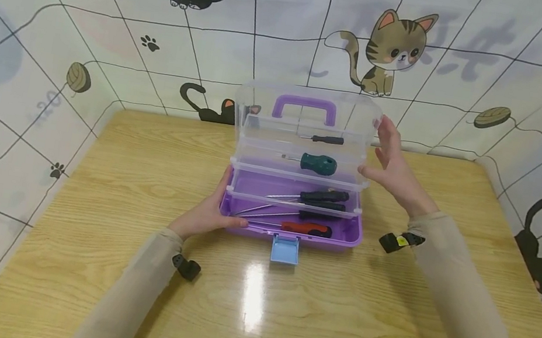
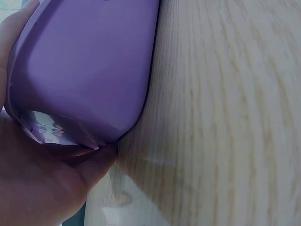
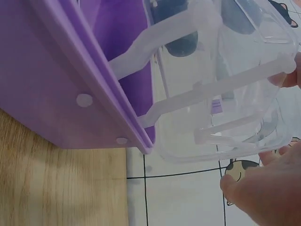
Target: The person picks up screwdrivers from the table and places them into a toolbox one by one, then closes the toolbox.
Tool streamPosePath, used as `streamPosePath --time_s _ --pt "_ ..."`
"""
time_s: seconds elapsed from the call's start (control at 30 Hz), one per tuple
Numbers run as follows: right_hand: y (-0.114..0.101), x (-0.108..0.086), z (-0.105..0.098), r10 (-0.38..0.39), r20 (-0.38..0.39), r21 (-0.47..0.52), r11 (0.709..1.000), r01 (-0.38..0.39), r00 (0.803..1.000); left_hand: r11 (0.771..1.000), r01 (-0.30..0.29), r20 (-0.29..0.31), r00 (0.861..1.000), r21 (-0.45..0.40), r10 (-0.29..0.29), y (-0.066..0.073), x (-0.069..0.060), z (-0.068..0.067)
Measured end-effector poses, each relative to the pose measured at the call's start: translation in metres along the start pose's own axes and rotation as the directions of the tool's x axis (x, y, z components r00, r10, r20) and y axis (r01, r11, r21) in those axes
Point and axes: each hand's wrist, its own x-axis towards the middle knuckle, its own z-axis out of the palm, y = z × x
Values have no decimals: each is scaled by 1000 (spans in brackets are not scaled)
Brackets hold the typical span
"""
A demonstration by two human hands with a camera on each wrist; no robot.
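Observation:
A purple toolbox (image 1: 344,243) stands on the table with its clear lid (image 1: 261,96) raised and two clear trays lifted in steps. My left hand (image 1: 205,215) grips its left end, thumb on the front rim and fingers along the side; the left wrist view shows this hand around the purple end wall (image 2: 89,61). At the right side, my right hand (image 1: 395,174) has its fingers spread beside the raised lid and upper tray. In the right wrist view, fingertips (image 3: 284,77) meet the edge of the clear plastic near a hinge arm (image 3: 225,89).
A green-handled screwdriver (image 1: 318,165) and a small black one (image 1: 327,139) lie in the trays. Several long screwdrivers, one red-handled (image 1: 306,229), lie in the base. A blue latch (image 1: 285,250) hangs at the front. A cat-patterned wall covering (image 1: 294,19) rises behind the table (image 1: 309,329).

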Motion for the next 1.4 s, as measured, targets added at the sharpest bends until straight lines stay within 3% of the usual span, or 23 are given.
streamPosePath --time_s 0.17,0.23,0.4,0.57,0.7,0.8,0.93,1.03,1.23,1.4 --pt "-11 -2 -2 0 -65 39 999 3 998 1000 3 -2 1000 24 -3 0 0 -1" --pt "-18 -2 -2 19 -99 34 999 -16 995 999 -22 -2 1000 31 22 -1 0 -2" --pt "-32 2 -1 77 -99 56 996 -72 992 997 -68 4 998 19 68 -2 2 -2" --pt "-36 4 -2 111 -110 -39 992 -116 988 998 -42 3 999 43 41 -1 4 -2" --pt "-33 4 -4 120 -95 -105 986 -130 988 999 -53 22 998 2 53 10 1 -1" --pt "-31 0 -6 125 -66 -45 991 -128 990 995 -86 53 995 -41 88 16 -1 -2" --pt "-29 -7 -7 93 -48 53 994 -91 994 991 -128 72 989 -49 131 3 2 -3" --pt "-25 -13 -9 67 -40 5 998 -67 997 993 -121 60 991 -8 121 -6 5 -3" --pt "-22 -26 -14 75 41 -90 993 -71 996 997 -59 34 998 41 58 -5 5 -3" --pt "-16 -35 -10 27 81 -63 998 -21 996 999 -30 25 999 35 29 -5 2 -3"
